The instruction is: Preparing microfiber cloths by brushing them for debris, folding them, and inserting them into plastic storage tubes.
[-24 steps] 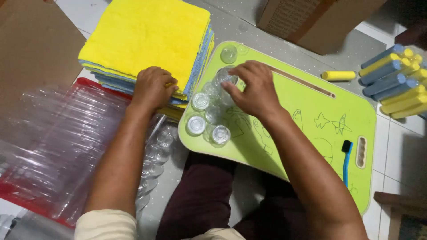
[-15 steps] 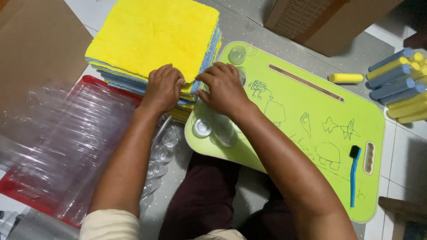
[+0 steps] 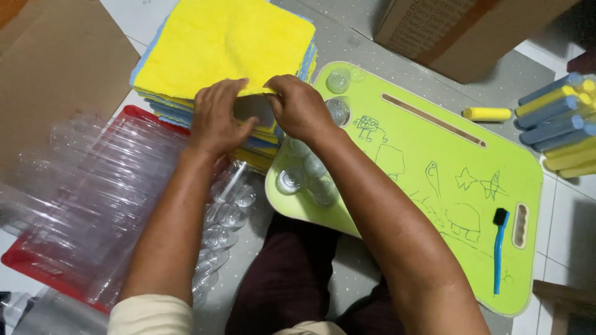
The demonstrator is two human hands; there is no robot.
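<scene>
A stack of yellow and blue cloths [image 3: 211,43] lies beyond my hands, left of a green lap desk [image 3: 434,155]. My left hand [image 3: 217,118] and my right hand [image 3: 298,108] both pinch the near edge of the top yellow cloth and lift it, so a shadowed gap shows beneath it. Several small clear plastic tubes [image 3: 304,177] stand upright on the desk's left corner, just under my right wrist. One more clear tube [image 3: 338,80] stands at the desk's far left corner.
A red tray [image 3: 25,263] heaped with clear plastic tubes [image 3: 93,186] sits at left. Rolled yellow and blue cloths [image 3: 559,124] pile at right, one yellow roll [image 3: 487,113] apart. A blue brush [image 3: 498,248] lies on the desk. Cardboard boxes [image 3: 459,31] stand behind.
My right hand left the clear tubes on the desk and moved left to the cloth stack. Both hands now lift the top yellow cloth's near edge.
</scene>
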